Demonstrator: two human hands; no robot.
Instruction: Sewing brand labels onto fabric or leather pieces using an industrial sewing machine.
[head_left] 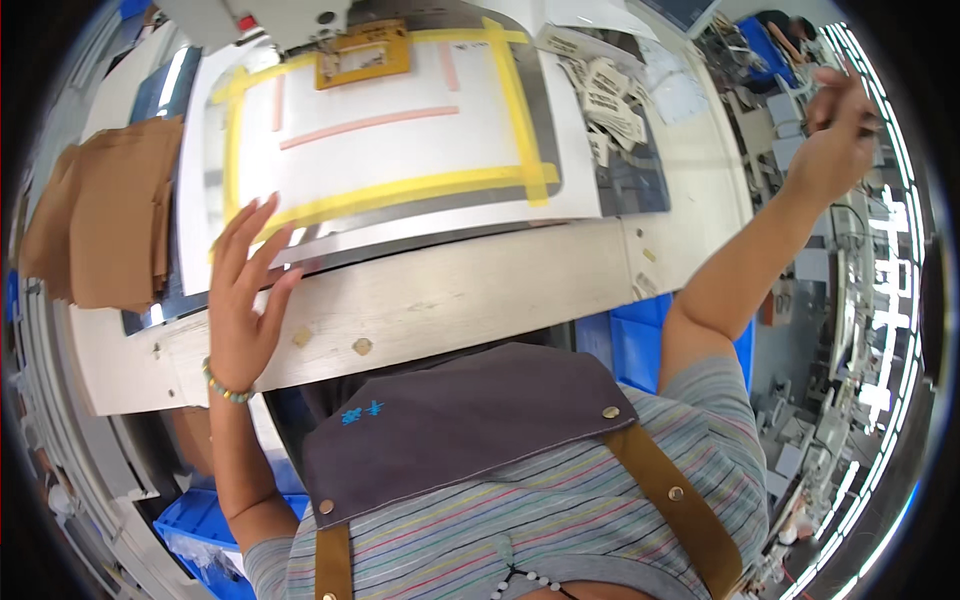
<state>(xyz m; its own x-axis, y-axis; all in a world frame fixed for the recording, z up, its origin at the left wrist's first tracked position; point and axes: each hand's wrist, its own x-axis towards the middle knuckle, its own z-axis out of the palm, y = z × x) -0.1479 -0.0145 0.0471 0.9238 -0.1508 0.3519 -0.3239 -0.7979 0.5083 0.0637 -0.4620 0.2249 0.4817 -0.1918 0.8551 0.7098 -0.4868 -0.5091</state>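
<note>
A white board (pixel 370 155) marked with yellow and pink tape lies beneath a machine head (pixel 270 15), with a yellow framed template (pixel 362 62) at its back edge. My left hand (pixel 247 290) is over the board's front-left edge, fingers open and apart, with nothing visible in it. A stack of brown fabric pieces (pixel 115 215) lies to its left. My right hand (pixel 840 125) is raised at the far right, away from the board, its fingers curled; something dark shows among them, too blurred to make out.
Loose white printed labels (pixel 612 105) lie right of the board on a dark mat (pixel 640 185). The pale wooden table edge (pixel 450 295) runs in front of me, with blue bins (pixel 640 330) below it. Another person (pixel 780 35) is in the background at the upper right.
</note>
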